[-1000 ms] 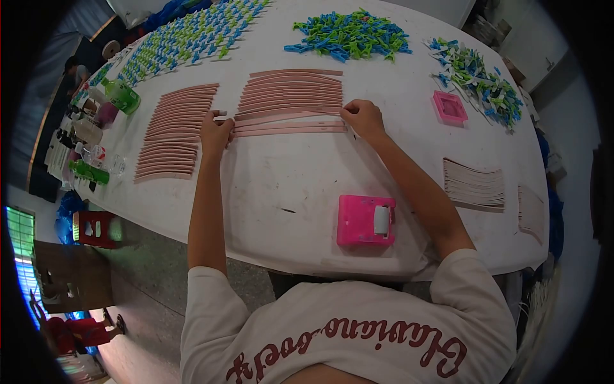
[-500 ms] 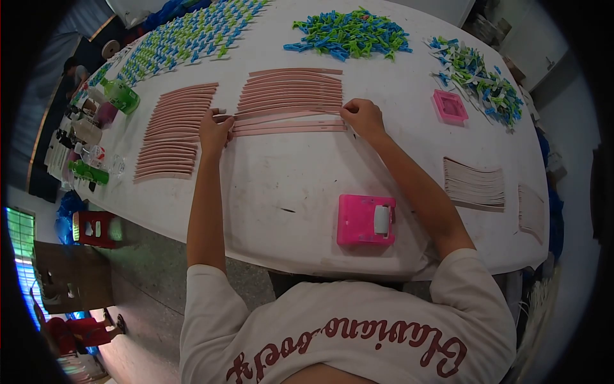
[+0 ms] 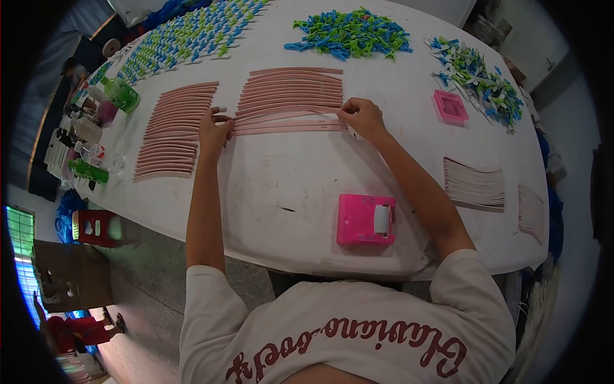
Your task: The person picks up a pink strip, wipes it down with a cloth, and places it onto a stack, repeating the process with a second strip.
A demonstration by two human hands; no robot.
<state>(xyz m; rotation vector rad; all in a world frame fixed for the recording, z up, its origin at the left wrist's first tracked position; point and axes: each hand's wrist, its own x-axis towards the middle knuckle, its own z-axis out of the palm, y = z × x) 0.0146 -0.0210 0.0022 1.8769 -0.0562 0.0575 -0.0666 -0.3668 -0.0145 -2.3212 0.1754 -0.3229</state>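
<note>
A thin pink strip (image 3: 281, 115) is stretched between my two hands, bowed slightly upward in the middle. My left hand (image 3: 215, 130) pinches its left end, thumb and index finger together. At the other end, my right hand (image 3: 362, 120) is closed on the strip with its fingertips. Just below lie more flat pink strips (image 3: 288, 128), side by side on the table. Above the held strip is a row of similar pink strips (image 3: 291, 89). Left of my left hand, another column of pink strips (image 3: 173, 125) is laid out.
A pink tape dispenser (image 3: 361, 219) with a white roll stands near the table's front edge. Blue and green clips (image 3: 348, 35) are heaped at the back, with more at right (image 3: 486, 86). A pink tray (image 3: 450, 107), pale strips (image 3: 473, 184) and green bottles (image 3: 120, 96) surround the work.
My right hand has shifted very slightly to the left with its end of the strip. My left hand has stayed nearly in place.
</note>
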